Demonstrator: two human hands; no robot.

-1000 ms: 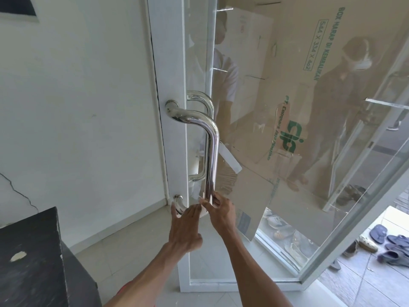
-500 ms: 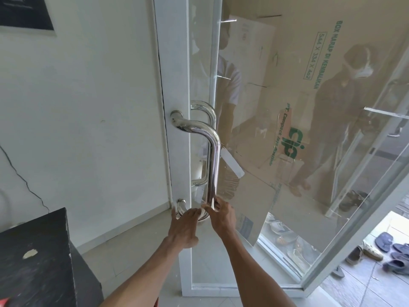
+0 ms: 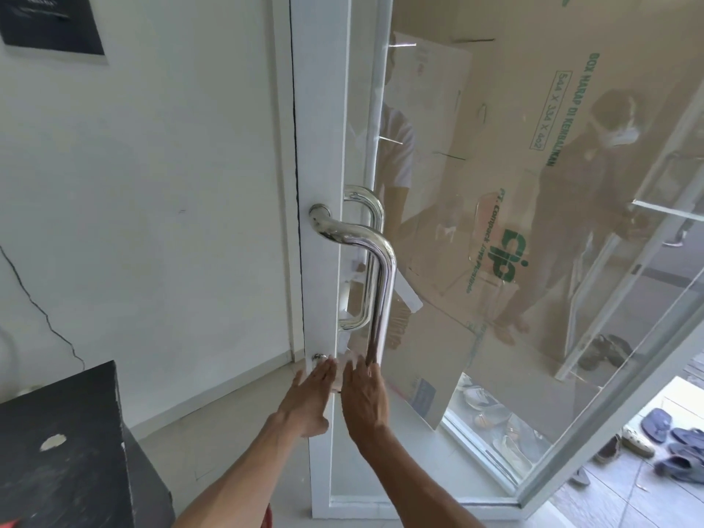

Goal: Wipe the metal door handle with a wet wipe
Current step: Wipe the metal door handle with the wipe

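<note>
Open gap between the curved polished-metal door handle [image 3: 381, 283] and the white-framed glass door [image 3: 324, 146]; both hands crowd its lower end. Left of handle, a black cabinet [image 3: 68, 443] blocks low approach.

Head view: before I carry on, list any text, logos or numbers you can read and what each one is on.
"BOX HARAP DI KEMBALIKAN": cardboard sheet behind the glass door, running vertically.
"544 X 334 X 462": boxed beside it; digits uncertain.
"cip": green logo, same cardboard.
"PT. Compack...": line beside the logo; the rest is blurred.
Black wall sign: too blurred to read.

Bright daylight, glass [image 3: 495, 222] reflections, soft focus, wide-angle edge bending.
</note>
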